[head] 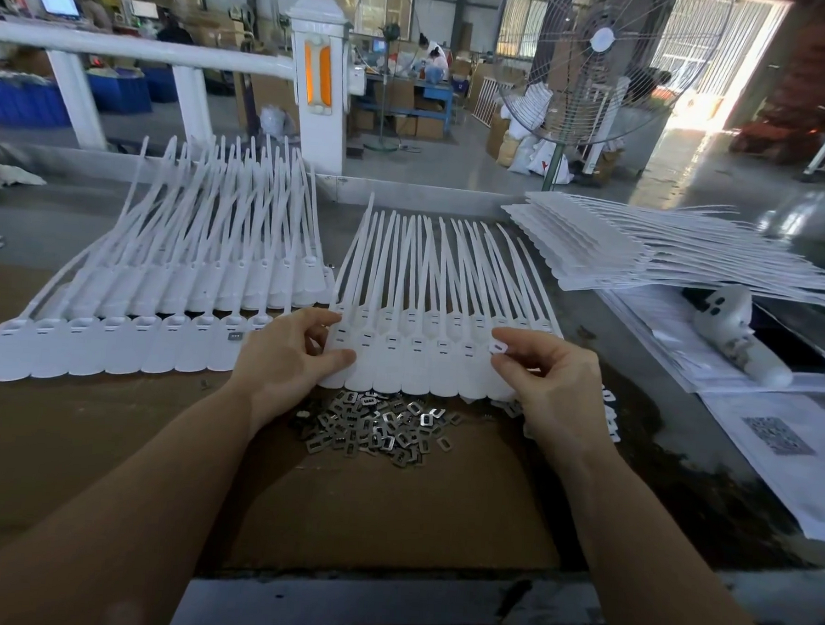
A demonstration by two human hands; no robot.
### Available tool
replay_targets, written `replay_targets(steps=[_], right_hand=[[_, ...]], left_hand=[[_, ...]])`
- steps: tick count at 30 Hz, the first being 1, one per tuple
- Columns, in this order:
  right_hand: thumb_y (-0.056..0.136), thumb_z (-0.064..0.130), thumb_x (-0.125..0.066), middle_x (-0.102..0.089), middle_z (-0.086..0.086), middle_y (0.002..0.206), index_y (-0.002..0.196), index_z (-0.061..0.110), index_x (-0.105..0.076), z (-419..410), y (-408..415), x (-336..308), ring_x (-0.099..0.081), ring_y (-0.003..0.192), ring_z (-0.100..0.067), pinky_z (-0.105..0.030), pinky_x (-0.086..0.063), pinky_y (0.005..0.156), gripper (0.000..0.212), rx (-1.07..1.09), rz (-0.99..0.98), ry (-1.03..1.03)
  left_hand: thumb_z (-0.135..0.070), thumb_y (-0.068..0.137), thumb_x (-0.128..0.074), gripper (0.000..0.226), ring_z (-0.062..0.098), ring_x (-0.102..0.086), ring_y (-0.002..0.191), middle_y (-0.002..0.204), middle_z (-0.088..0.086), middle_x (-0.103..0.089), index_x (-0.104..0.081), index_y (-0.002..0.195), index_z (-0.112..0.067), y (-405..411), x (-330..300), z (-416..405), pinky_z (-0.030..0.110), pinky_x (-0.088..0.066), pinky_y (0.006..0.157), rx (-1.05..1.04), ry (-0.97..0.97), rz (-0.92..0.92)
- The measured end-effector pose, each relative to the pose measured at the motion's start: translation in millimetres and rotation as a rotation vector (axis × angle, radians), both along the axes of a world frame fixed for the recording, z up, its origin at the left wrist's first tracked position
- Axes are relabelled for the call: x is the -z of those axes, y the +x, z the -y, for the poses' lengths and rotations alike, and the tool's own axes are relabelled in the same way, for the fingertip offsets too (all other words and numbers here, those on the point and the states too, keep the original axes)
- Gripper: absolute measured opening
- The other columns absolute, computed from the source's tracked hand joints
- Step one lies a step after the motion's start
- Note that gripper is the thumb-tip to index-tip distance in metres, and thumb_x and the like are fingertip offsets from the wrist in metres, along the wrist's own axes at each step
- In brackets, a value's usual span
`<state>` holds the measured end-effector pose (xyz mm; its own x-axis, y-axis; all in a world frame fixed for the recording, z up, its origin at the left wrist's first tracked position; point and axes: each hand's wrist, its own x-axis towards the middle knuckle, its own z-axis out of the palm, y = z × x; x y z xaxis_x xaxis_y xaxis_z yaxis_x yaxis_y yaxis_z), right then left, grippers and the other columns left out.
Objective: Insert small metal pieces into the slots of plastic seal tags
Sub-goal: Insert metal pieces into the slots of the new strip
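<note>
Head view: left hand (pixel 289 353) pinches smooth white tag strip (pixel 417 360); right hand (pixel 548 372) pinches small slotted piece (pixel 498 348).

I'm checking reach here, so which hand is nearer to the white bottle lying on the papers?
Right. The right hand, pinching a small metal piece, is just left of the white bottle. The left hand holds the tag sheet farther left.

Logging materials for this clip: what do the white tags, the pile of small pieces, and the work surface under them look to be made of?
White tags: likely moulded plastic, matte, thin bendy tails. Small pieces: probably stamped sheet metal, grey with bright glints. Work surface: looks like brown cardboard, dull and flat.
</note>
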<state>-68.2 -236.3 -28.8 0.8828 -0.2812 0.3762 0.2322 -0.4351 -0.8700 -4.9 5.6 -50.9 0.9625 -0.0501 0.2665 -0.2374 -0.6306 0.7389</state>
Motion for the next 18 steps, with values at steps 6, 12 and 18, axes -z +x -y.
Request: replay_targets(steps=[6,12,18], right_hand=[[0.081,0.002,-0.065,-0.064,0.003,0.079,0.086,0.027,-0.068,0.4,-0.9,-0.2,-0.057,0.071,0.005,-0.006,-0.046,0.059,0.026,-0.012,0.031,0.018],[0.082,0.003,-0.065,-0.068,0.0,0.077,0.09,0.015,-0.071,12.3,7.5,-6.7,-0.064,0.072,-0.006,-0.018,-0.052,0.07,0.015,0.074,0.02,0.143],[0.085,0.004,-0.064,-0.069,0.003,0.081,0.093,0.015,-0.069,28.9,20.6,-11.7,-0.064,0.073,-0.009,-0.023,-0.052,0.073,0.014,0.1,-0.071,0.025]], left_hand=[[-0.031,0.078,-0.073,0.046,0.002,-0.051,0.078,0.084,-0.013,-0.054,-0.058,0.121,-0.022,0.7,0.4,0.1,0.024,-0.038,0.07,0.001,-0.007,-0.005],[-0.031,0.078,-0.073,0.046,0.003,-0.051,0.077,0.083,-0.012,-0.054,-0.058,0.121,-0.021,0.9,0.8,-1.2,0.016,-0.038,0.065,0.005,-0.004,0.001],[-0.032,0.078,-0.072,0.047,0.003,-0.051,0.078,0.084,-0.011,-0.054,-0.058,0.122,-0.022,0.7,0.0,-1.2,0.016,-0.038,0.066,0.008,-0.004,0.001]])
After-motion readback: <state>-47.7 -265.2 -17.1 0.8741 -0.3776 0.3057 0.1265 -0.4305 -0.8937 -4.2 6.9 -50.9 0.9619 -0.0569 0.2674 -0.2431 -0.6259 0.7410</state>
